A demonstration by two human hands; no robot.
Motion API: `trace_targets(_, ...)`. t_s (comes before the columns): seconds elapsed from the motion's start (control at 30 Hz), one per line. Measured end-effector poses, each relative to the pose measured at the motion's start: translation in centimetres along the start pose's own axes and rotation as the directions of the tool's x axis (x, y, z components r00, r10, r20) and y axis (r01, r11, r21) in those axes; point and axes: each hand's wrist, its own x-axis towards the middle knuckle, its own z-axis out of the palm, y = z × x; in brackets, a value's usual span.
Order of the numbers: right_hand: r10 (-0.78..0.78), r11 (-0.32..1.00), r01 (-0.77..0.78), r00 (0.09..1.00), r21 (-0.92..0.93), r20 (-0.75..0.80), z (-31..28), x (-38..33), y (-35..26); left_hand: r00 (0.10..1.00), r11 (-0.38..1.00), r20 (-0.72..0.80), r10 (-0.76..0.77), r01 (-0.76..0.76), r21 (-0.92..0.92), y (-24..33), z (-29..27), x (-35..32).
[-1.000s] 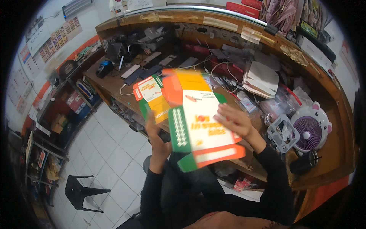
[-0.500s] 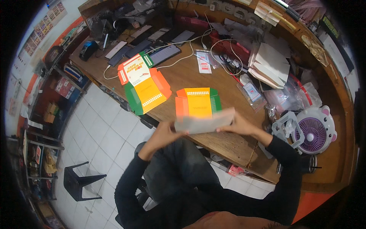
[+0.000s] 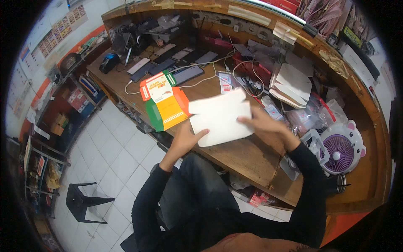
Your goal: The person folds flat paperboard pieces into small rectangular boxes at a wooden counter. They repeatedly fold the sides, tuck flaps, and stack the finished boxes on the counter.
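Note:
A flat cardboard box blank [image 3: 220, 126] is held over the front of the wooden desk, its plain white side facing up. My left hand [image 3: 184, 137] grips its left edge, thumb on top and fingers hidden beneath. At the right edge my right hand [image 3: 264, 121] holds it too, thumb lying on the white face. Left of it, an unfolded printed box blank [image 3: 168, 105] in yellow, orange, green and white lies on the desk.
Several phones [image 3: 161, 67] with white cables lie at the back left. A stack of white cards [image 3: 291, 84], a red basket [image 3: 260, 73] and plastic bags are at the back right. A purple-and-white fan [image 3: 338, 155] stands at the right. A black stool [image 3: 86, 201] is on the tiled floor.
The blank in my hands, whose yellow, orange and green printing showed beyond a raised pale part, now shows a broad white face. My right hand has risen along its edge.

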Motion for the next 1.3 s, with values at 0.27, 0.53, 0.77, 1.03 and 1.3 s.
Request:
trace_targets(0.27, 0.083, 0.898, -0.018, 0.988, -0.439, 0.129, -0.7, 5.3, -10.5, 0.912, 0.773, -0.155, -0.379, 0.22, -0.596, 5.6, 2.0, -7.6)
trace_targets(0.53, -0.098, 0.82, 0.128, 0.992, -0.558, 0.083, 16.7, 1.9, 2.6, 0.704, 0.659, -0.269, -0.658, 0.364, -0.658, -1.4, 12.3, -15.4)
trace_targets(0.77, -0.182, 0.667, 0.146, 0.983, -0.731, 0.03, 17.8, 1.4, 0.8, 0.726, 0.619, -0.263, -0.636, 0.276, -0.735, -2.0, 12.7, -15.6)
trace_targets(1.03, 0.079, 0.794, -0.191, 0.974, 0.577, 0.213, 8.0, 0.0, -7.9, 0.958, 0.828, -0.039, -0.286, 0.226, -0.513, 2.7, -3.1, -14.1)
trace_targets(1.3, -0.145, 0.987, 0.164, 0.891, 0.006, -0.431, 21.0, -8.3, -11.0, 0.858, 0.974, -0.485, -0.169, 0.069, -0.217, 5.0, -2.1, -13.2)
